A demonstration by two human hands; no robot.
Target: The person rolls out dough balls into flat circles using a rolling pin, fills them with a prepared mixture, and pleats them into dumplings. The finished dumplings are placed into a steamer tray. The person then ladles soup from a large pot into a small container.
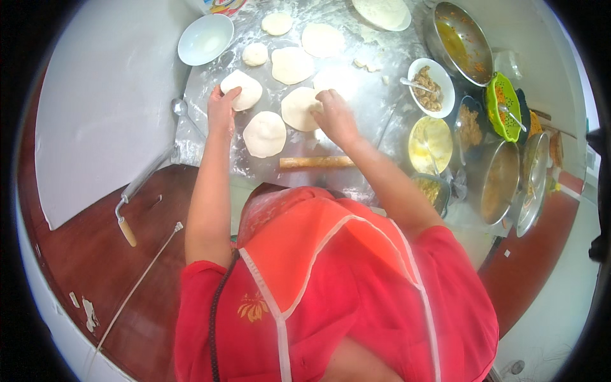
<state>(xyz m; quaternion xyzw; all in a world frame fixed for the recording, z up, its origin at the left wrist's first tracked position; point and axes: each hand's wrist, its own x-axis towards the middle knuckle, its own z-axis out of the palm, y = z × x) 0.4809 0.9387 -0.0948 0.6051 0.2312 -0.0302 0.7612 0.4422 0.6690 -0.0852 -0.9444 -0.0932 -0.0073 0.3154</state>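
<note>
My left hand (221,111) grips the left edge of a flat dough round (247,90), thumb on top and fingers partly hidden beneath. My right hand (336,117) is over the right edge of another dough round (298,109), its fingers bent; whether it pinches the dough is unclear. A third round (264,134) lies nearer my body, between my hands. Farther off are more flat rounds (292,66) and a small thick dough piece (255,54). A wooden rolling pin (312,162) lies crosswise near the table's front edge, below my right hand.
The floured metal table (386,107) carries a white bowl (206,40) at the far left and a metal spoon (180,108) by its left edge. At right stand a bowl of meat filling (427,88), a yellowish plate (430,143), a green basket (503,107) and metal bowls (460,43).
</note>
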